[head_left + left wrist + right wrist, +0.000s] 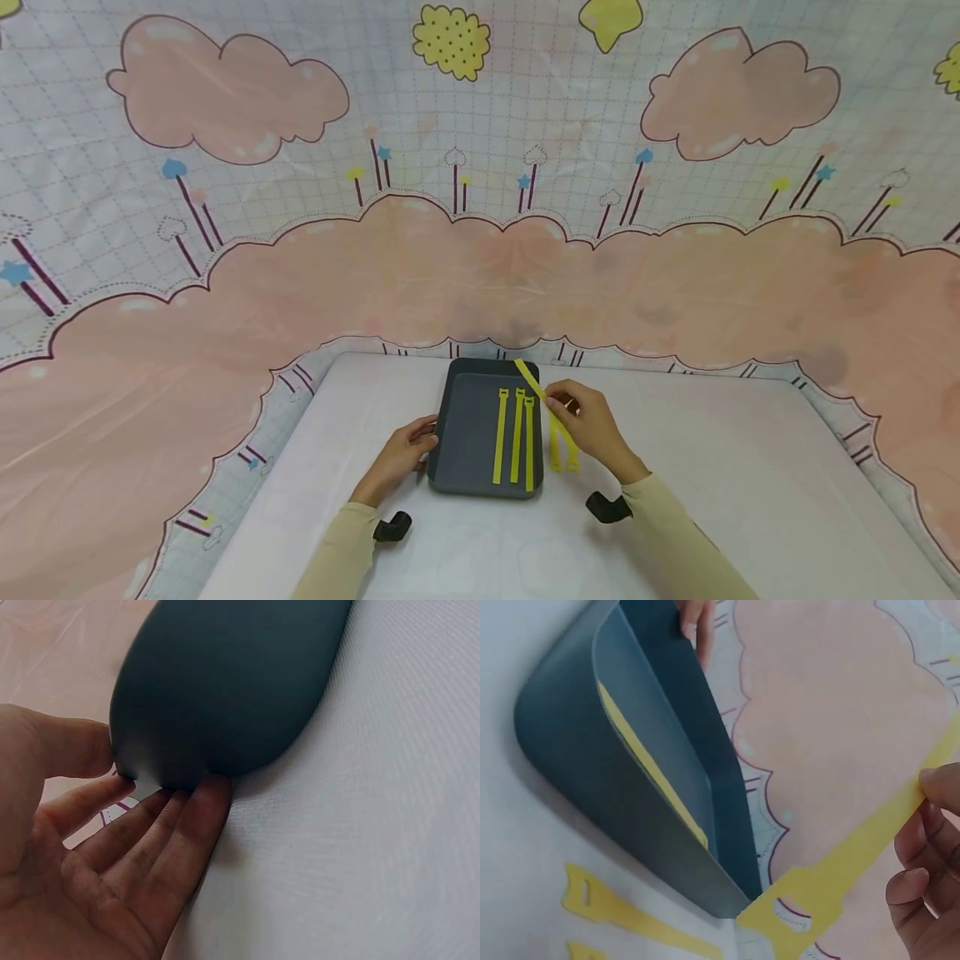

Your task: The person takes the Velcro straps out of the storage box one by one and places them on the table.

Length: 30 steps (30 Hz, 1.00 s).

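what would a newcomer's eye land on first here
Probably the bright yellow straps, three lying in the dark tray on the white table, with another strap pinched in the right hand. Next, likely the large pink clouds printed high on the backdrop.

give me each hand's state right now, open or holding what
Left hand: holding the dark gray tray by its left edge.
Right hand: pinching a yellow slotted strap.
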### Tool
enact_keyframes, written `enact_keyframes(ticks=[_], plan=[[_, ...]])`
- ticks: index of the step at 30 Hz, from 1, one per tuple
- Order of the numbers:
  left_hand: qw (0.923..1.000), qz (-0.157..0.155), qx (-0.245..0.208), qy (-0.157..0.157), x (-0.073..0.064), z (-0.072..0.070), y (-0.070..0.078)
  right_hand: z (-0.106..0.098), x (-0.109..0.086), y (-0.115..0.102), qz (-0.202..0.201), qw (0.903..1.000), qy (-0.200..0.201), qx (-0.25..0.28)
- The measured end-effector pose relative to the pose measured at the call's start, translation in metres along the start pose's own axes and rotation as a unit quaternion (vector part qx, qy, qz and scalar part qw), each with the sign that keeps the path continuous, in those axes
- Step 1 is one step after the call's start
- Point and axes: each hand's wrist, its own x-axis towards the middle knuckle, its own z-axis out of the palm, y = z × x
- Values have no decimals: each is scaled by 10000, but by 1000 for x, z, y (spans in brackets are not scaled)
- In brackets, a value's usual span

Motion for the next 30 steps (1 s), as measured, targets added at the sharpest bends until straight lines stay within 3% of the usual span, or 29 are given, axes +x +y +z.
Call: enact_keyframes(ticks=[4, 8, 12, 30], plan=[[10000, -1, -28, -5, 0, 0, 0, -3, -2, 3, 540, 9968, 75, 579], [10000, -5, -12, -11, -1, 0, 1, -8, -4, 4, 1207, 9850, 147, 1226], [10000, 2, 3, -14, 0, 0, 1, -13, -5, 3, 1666, 9739, 190, 1529], [10000, 37, -74, -19, 2, 0, -3, -24, -16, 15, 2211, 9559, 315, 1906]])
